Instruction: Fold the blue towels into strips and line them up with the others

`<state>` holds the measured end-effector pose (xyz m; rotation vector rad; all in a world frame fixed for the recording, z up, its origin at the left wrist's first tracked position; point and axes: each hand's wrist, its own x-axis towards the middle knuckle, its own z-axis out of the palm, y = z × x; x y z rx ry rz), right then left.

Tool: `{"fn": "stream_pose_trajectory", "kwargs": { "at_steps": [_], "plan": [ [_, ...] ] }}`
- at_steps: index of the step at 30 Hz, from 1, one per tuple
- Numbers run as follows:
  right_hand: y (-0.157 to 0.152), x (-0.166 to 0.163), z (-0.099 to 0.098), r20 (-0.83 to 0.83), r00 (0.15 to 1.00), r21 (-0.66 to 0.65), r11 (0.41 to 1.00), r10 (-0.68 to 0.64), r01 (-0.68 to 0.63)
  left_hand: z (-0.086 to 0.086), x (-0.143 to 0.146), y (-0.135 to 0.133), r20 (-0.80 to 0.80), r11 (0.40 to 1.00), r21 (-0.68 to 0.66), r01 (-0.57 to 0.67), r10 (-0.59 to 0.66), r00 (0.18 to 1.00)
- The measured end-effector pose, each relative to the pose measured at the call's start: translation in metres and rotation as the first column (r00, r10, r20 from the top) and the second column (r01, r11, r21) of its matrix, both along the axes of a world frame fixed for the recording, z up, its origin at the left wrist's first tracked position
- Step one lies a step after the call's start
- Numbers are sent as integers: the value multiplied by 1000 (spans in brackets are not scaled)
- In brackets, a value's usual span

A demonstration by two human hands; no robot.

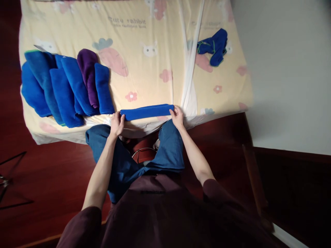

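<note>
Lying folded, the blue cloth strip, pinched at its two ends by the left hand and right hand, could slide off the printed sheet (it sits right at the near edge) should either pinch loosen.

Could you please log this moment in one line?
left hand: holds folded blue cloth, left end; right hand: holds right end; purple cloth: farther left

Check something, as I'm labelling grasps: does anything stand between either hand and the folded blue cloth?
Nothing visible does. The left hand holds one end of the folded blue cloth, the right hand the other. The piled cloths lie left of it, not between.
</note>
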<state>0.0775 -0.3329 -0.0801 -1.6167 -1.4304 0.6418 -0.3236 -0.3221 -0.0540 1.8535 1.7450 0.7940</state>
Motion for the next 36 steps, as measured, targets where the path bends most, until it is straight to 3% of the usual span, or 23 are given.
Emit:
{"fn": "stream_pose_trajectory", "kwargs": {
  "at_steps": [9, 15, 17, 19, 21, 23, 27, 29, 31, 33, 34, 36],
  "plan": [
    [9, -7, -6, 64, 995, 25, 997, -73, 71, 4, 5, -3, -2, 1000, -9, -13, 13, 1000],
    [0, -25, 21, 353, 925, 176, 981, -137, 78, 28, 25, -21, -149, 977, 210, 30, 2, 989],
    [-2, -39, 34, 449, 891, 175, 985, -72, -9, 37, 41, -26, -216, 961, 219, 168, -120, 969],
    [-2, -53, 44, 496, 863, 91, 983, 97, -162, 39, 56, -27, -242, 932, 168, 322, -277, 930],
    [-1, -62, 49, 507, 815, -17, 949, 280, -315, 36, 67, -25, -228, 917, 116, 383, -350, 908],
    [-1, -61, 49, 506, 778, -90, 920, 372, -381, 30, 69, -22, -200, 931, 87, 354, -332, 922],
    [-5, -30, 44, 494, 813, -104, 949, 309, -298, 21, 53, -32, -164, 971, 90, 220, -204, 965],
    [-6, -11, 45, 476, 835, -89, 960, 275, -266, 22, 46, -49, -119, 989, 110, 95, -81, 990],
    [-1, 2, 51, 464, 847, -59, 963, 259, -263, 25, 50, -69, 41, 994, 64, -88, 86, 995],
    [12, 6, 62, 453, 847, -39, 956, 277, -292, 29, 65, -82, 338, 960, -160, -229, 271, 901],
    [21, 4, 68, 447, 837, -53, 943, 316, -327, 32, 76, -84, 499, 918, -326, -227, 370, 784],
    [42, -6, 82, 449, 770, -149, 887, 454, -436, 41, 101, -76, 692, 803, -584, -117, 568, 445]
  ]
}}
